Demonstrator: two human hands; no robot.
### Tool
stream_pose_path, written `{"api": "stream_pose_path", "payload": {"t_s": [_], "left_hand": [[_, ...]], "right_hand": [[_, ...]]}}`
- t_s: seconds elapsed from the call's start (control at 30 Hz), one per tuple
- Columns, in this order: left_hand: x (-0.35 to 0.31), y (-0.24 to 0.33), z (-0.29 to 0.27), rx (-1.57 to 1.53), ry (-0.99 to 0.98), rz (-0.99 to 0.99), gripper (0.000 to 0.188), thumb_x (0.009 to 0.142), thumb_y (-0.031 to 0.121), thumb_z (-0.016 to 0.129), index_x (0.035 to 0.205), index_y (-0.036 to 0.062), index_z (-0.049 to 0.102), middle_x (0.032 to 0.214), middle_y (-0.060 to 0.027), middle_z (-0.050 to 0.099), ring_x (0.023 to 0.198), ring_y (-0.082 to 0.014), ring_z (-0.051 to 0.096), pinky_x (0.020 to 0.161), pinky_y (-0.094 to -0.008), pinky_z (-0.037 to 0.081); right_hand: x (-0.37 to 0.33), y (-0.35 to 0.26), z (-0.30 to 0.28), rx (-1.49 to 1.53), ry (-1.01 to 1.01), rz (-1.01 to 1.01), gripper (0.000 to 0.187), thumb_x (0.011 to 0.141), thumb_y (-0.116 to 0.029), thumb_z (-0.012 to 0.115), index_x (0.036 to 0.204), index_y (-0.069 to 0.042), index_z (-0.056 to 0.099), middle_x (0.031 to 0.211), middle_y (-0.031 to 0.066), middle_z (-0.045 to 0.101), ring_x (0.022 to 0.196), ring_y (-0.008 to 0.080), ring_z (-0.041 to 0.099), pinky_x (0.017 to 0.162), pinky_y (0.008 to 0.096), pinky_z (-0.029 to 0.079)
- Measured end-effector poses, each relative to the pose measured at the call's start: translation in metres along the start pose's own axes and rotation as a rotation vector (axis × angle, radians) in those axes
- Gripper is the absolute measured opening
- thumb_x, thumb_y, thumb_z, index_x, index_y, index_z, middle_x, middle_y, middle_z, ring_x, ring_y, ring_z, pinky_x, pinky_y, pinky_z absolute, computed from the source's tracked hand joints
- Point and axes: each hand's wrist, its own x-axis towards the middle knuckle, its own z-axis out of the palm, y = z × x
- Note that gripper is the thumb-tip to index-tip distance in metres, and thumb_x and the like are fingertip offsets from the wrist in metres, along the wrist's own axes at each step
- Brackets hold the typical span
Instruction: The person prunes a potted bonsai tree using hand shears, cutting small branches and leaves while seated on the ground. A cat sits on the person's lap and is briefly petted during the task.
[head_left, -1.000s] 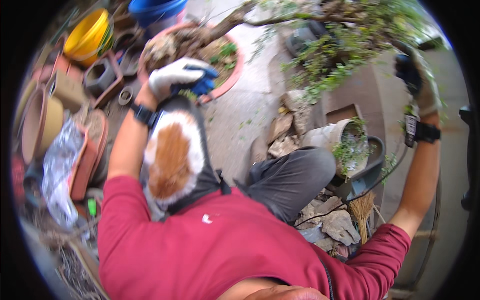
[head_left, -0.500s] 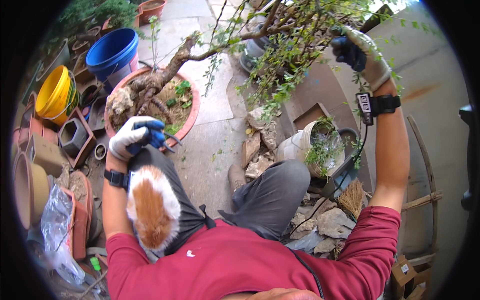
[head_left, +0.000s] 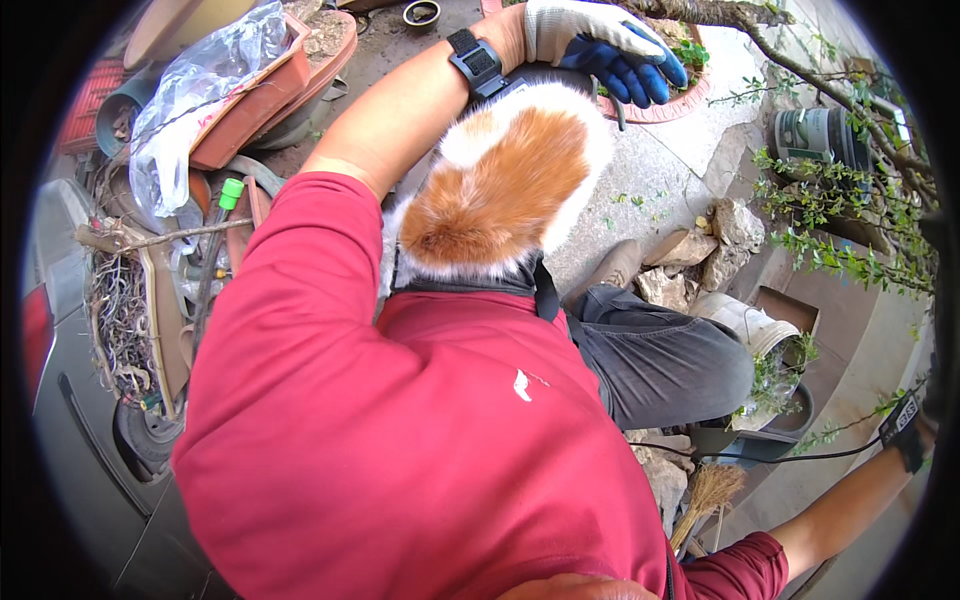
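My left hand (head_left: 612,52), in a white glove with a blue palm, hangs over my left thigh. Its fingers bend round a dark tool (head_left: 621,117), of which only a thin end shows below them. Just under that wrist an orange and white furry animal (head_left: 505,190), which looks like a cat, lies across my lap. Beyond the hand is the pink rim of a round plant pot (head_left: 690,103), with a thick woody trunk (head_left: 715,12) above it. At the right edge my right forearm (head_left: 850,505) shows up to its wristband, and the hand is cut off.
Leafy branches (head_left: 850,190) spread at the upper right. Rocks (head_left: 735,235), a white bucket with cuttings (head_left: 745,325) and a straw broom (head_left: 712,490) stand to my right. To the left are a clear plastic bag (head_left: 200,105), a terracotta planter (head_left: 250,100) and a box of tangled roots (head_left: 125,320).
The view has swung left and down, so my body and left arm fill more of it. My right hand has left the picture at the right edge. The animal stays on my lap.
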Motion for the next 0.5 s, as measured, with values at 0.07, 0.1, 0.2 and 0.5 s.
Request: {"api": "stream_pose_path", "payload": {"t_s": [0.07,0.1,0.2,0.5], "left_hand": [[-0.001,0.001,0.002,-0.004,-0.004,0.002,0.042,0.102,0.025,0.065,0.131,-0.0052,0.061,0.107,-0.0175,0.074,0.095,-0.0261,0.074,0.082,-0.0383,0.062],[-0.002,0.001,0.003,-0.008,-0.01,0.002,0.042,0.102,0.025,0.065,0.131,-0.0054,0.061,0.107,-0.0175,0.074,0.095,-0.0262,0.074,0.082,-0.0385,0.062],[-0.006,0.0,0.006,0.175,0.039,0.032,0.056,0.1,0.032,0.063,0.141,-0.0047,0.056,0.121,-0.0163,0.072,0.106,-0.0229,0.072,0.098,-0.0349,0.055],[-0.002,0.003,0.004,0.172,0.074,0.092,0.052,0.098,0.031,0.064,0.136,-0.0037,0.061,0.116,-0.0127,0.073,0.107,-0.0202,0.07,0.091,-0.0341,0.058]], "right_hand": [[-0.002,-0.002,0.0,0.003,-0.005,0.005,0.038,0.106,-0.031,0.058,0.127,-0.001,0.066,0.099,0.0021,0.067,0.083,0.0112,0.058,0.074,0.0262,0.046],[-0.003,-0.005,0.0,0.005,-0.009,0.011,0.037,0.106,-0.031,0.058,0.127,-0.001,0.067,0.099,0.0018,0.067,0.082,0.0107,0.058,0.073,0.0257,0.045],[-0.01,-0.019,-0.003,0.002,-0.019,0.029,0.037,0.106,-0.03,0.059,0.126,-0.001,0.067,0.097,0.001,0.066,0.079,0.0092,0.056,0.07,0.0241,0.043],[-0.037,-0.037,0.006,-0.383,0.2,-0.002,0.029,0.107,-0.031,0.057,0.111,-0.004,0.066,0.081,-0.0005,0.061,0.063,0.0065,0.049,0.056,0.0221,0.037]]}}
